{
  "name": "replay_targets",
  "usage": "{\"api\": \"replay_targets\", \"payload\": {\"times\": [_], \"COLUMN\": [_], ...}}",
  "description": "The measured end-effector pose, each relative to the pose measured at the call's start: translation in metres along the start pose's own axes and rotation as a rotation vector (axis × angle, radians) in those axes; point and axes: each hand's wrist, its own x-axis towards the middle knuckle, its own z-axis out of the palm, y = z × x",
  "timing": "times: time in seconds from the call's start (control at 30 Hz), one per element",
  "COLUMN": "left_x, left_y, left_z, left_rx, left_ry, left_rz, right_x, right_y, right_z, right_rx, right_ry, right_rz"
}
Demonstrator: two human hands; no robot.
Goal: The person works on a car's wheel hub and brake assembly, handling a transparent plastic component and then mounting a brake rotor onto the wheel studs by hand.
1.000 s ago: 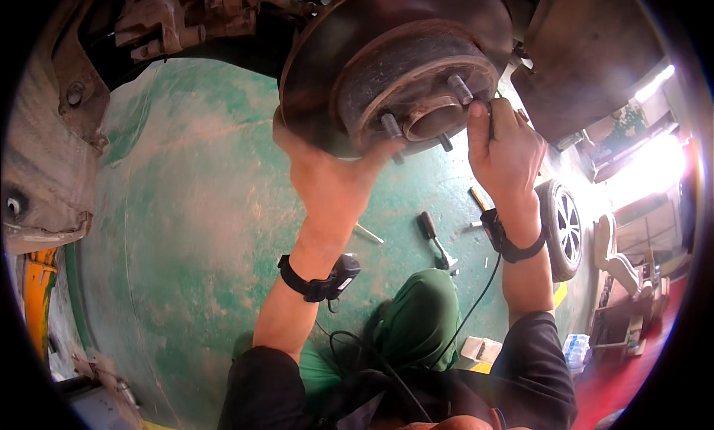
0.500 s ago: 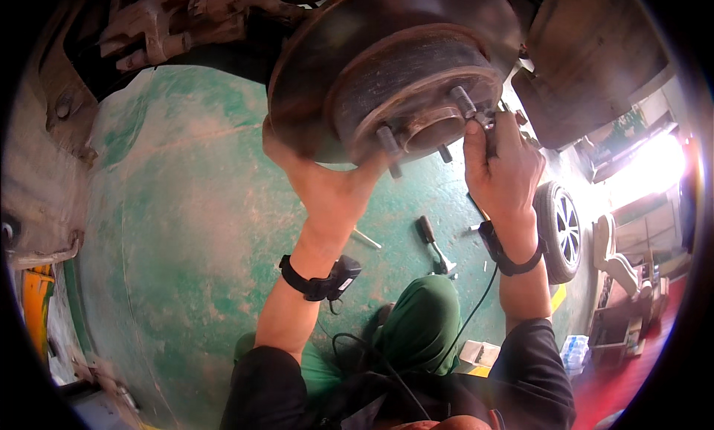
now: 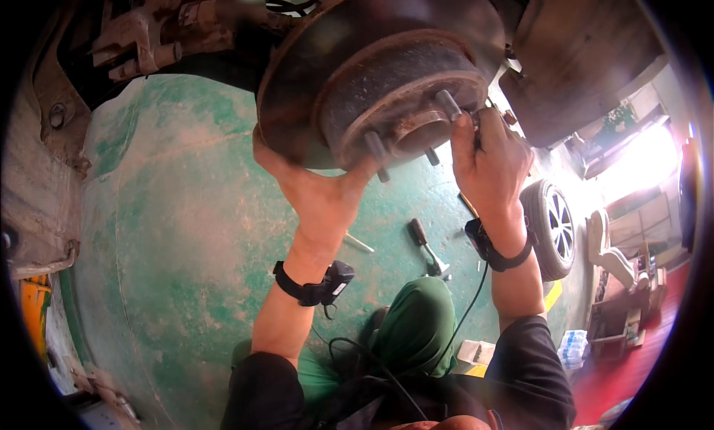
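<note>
Three studs (image 3: pixel 448 104) jut from the rusty brake disc (image 3: pixel 398 73). The left hand (image 3: pixel 316 199) clasps its lower left edge, thumb stretched over the front beside one stud, the other fingers curled out of sight behind the rim; most of the disc rises above them. The right hand (image 3: pixel 491 162) has thumb and bent forefinger close together beside the upper stud; whether they pinch something small cannot be told. Well below both sets of fingers, a dark-handled tool (image 3: pixel 425 241) and a white stick (image 3: pixel 360 243) lie on the green floor (image 3: pixel 186 244). Right of and below the right fingers stands a wheel (image 3: pixel 555 229).
</note>
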Motion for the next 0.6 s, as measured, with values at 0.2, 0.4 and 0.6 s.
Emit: {"api": "replay_targets", "payload": {"times": [0.2,0.4,0.6], "left_x": [0.000,0.002,0.009], "left_y": [0.000,0.005,0.002], "left_z": [-0.001,-0.012,-0.027], "left_rx": [0.033,-0.290,-0.258], "left_ry": [0.004,0.054,0.080], "left_rz": [-0.020,-0.136,-0.233], "right_x": [-0.002,-0.005,0.005], "right_y": [0.003,0.020,0.036], "right_z": [0.003,-0.012,-0.012], "right_rx": [0.145,0.530,0.658], "right_ry": [-0.027,-0.101,0.031], "right_rz": [0.078,0.371,0.417]}}
